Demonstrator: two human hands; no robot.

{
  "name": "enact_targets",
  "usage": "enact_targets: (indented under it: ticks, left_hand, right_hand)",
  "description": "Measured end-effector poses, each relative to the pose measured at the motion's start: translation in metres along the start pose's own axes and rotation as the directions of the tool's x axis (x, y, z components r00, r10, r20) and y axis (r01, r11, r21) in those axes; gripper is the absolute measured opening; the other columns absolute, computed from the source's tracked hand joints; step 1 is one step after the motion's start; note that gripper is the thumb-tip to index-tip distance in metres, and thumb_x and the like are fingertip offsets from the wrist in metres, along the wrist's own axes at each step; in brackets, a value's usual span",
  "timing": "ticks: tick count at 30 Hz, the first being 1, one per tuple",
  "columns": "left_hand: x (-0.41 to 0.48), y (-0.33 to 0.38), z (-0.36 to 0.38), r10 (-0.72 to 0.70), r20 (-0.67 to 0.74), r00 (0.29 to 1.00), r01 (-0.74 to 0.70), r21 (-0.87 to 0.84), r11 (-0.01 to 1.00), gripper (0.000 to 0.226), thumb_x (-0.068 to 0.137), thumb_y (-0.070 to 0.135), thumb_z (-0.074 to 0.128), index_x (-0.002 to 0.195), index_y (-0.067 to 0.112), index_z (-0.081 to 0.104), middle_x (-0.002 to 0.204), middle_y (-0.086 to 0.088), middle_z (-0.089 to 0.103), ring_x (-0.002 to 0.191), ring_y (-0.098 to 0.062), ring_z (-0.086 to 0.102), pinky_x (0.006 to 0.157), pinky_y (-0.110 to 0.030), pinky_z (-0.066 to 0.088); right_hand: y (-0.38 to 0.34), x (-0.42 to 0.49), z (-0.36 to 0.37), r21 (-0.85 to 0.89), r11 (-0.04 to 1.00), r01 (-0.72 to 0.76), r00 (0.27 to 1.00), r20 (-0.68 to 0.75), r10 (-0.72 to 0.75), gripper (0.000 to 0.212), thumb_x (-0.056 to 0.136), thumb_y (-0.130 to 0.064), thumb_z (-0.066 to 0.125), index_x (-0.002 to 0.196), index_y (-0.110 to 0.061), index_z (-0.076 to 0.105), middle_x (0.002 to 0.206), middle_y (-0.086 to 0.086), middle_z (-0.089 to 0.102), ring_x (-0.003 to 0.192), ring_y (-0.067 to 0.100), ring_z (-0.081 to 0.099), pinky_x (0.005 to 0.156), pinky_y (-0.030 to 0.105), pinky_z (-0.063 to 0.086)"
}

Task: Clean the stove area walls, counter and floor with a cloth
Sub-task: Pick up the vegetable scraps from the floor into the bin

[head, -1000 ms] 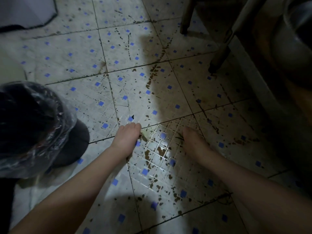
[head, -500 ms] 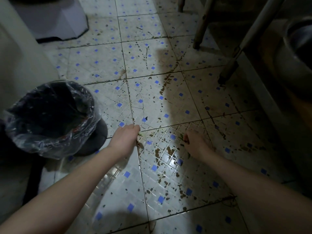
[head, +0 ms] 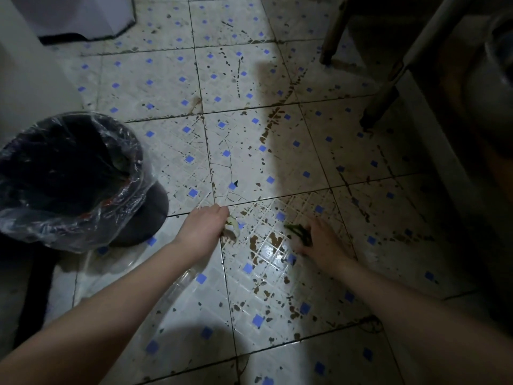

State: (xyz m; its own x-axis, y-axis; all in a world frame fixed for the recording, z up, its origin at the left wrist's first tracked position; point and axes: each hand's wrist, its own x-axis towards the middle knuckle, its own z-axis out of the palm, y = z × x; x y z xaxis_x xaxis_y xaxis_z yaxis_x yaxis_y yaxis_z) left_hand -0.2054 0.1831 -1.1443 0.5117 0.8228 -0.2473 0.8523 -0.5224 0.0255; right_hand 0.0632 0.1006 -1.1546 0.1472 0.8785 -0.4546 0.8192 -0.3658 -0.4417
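The floor (head: 249, 162) is white tile with blue squares, chipped and spotted with brown stains. My left hand (head: 204, 227) is low over it, fingers closed on a pale scrap of vegetable peel (head: 233, 227). To the right, my right hand (head: 322, 243) is blurred and grips green vegetable scraps (head: 298, 232) just above the tiles. No cloth is in view.
A dark bin (head: 69, 173) lined with a clear plastic bag stands left of my left hand. Stand legs (head: 380, 104) (head: 331, 37) and a low ledge (head: 433, 151) run along the right. A white appliance base (head: 83, 20) sits at the far left.
Both hands went from resting on the tiles to closing on scraps and lifting slightly. The view has swung so that the bin shows more fully.
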Motion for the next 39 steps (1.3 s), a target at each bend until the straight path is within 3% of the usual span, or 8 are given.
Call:
enact_targets:
  ticks: [8,14,18,22,27,31,35,39]
  left_hand:
    - [0.002,0.004,0.002,0.007,0.032,0.999,-0.008,0.02,1.0,0.05,0.07,0.015,0.079,0.107,0.023,0.047,0.101,0.004,0.057,0.091,-0.017,0.057,0.076,-0.029,0.044]
    - [0.001,0.003,0.005,0.001,0.036,0.999,-0.001,0.001,1.0,0.04,0.077,0.013,0.073,0.105,0.023,0.046,0.101,0.003,0.058,0.094,-0.018,0.057,0.076,-0.03,0.044]
    - [0.0,0.003,0.004,-0.002,0.048,0.999,0.002,0.001,1.0,0.044,0.074,0.015,0.076,0.105,0.023,0.046,0.102,0.003,0.059,0.095,-0.018,0.058,0.077,-0.03,0.045]
    - [-0.002,0.002,0.003,-0.006,0.05,0.999,0.006,0.004,1.0,0.043,0.075,0.014,0.075,0.107,0.022,0.047,0.102,0.002,0.059,0.095,-0.019,0.058,0.076,-0.031,0.045]
    - [-0.006,-0.001,-0.005,-0.027,0.041,0.999,0.026,0.02,0.999,0.043,0.078,0.016,0.072,0.113,0.022,0.048,0.105,0.003,0.059,0.094,-0.017,0.058,0.076,-0.028,0.043]
    - [-0.01,-0.003,-0.016,-0.021,0.036,0.999,0.02,0.013,1.0,0.045,0.081,0.016,0.071,0.118,0.021,0.046,0.106,0.002,0.057,0.096,-0.018,0.057,0.077,-0.028,0.04]
    - [-0.017,-0.005,-0.031,-0.032,0.022,0.999,0.033,-0.016,0.999,0.038,0.086,0.012,0.062,0.12,0.019,0.047,0.11,-0.001,0.057,0.099,-0.02,0.056,0.08,-0.03,0.04]
    - [-0.023,-0.007,-0.048,-0.058,0.027,0.998,0.059,-0.033,0.998,0.04,0.087,0.011,0.059,0.124,0.015,0.045,0.114,-0.005,0.057,0.103,-0.023,0.055,0.082,-0.033,0.039]
  right_hand:
    - [-0.003,0.006,0.007,0.011,1.0,0.006,1.0,-0.027,-0.006,0.01,0.09,-0.013,0.058,0.094,-0.009,0.05,0.105,0.009,0.05,0.09,0.019,0.049,0.07,0.027,0.036]
    - [-0.006,0.009,0.013,0.033,0.999,0.039,0.999,0.012,-0.039,0.014,0.091,-0.017,0.058,0.095,-0.01,0.047,0.102,0.007,0.048,0.093,0.022,0.048,0.08,0.034,0.043]
    - [-0.007,0.011,0.018,-0.029,0.997,0.069,0.997,0.049,-0.067,0.01,0.093,-0.011,0.052,0.087,-0.012,0.043,0.092,0.007,0.047,0.087,0.024,0.048,0.069,0.031,0.036]
    - [-0.006,0.009,0.016,-0.192,0.969,0.158,0.987,0.073,-0.146,0.005,0.094,-0.007,0.046,0.097,-0.01,0.048,0.106,0.012,0.051,0.095,0.025,0.049,0.073,0.028,0.035]
    - [-0.018,0.002,0.004,-0.293,0.93,0.222,0.974,0.019,-0.226,0.017,0.091,-0.004,0.048,0.107,-0.008,0.048,0.115,0.011,0.05,0.103,0.024,0.048,0.08,0.026,0.034]
    - [-0.037,-0.001,-0.014,-0.289,0.926,0.242,0.964,-0.036,-0.263,0.025,0.085,0.003,0.051,0.106,-0.011,0.048,0.111,0.009,0.051,0.098,0.023,0.05,0.079,0.028,0.038]
    - [-0.053,0.001,-0.022,-0.324,0.917,0.231,0.959,-0.08,-0.27,0.021,0.087,0.005,0.049,0.101,-0.011,0.048,0.105,0.007,0.052,0.089,0.022,0.052,0.069,0.029,0.04]
    - [-0.065,0.004,-0.026,-0.325,0.92,0.217,0.962,-0.087,-0.258,0.013,0.093,-0.003,0.046,0.105,-0.006,0.05,0.103,0.009,0.054,0.089,0.026,0.055,0.073,0.034,0.046]
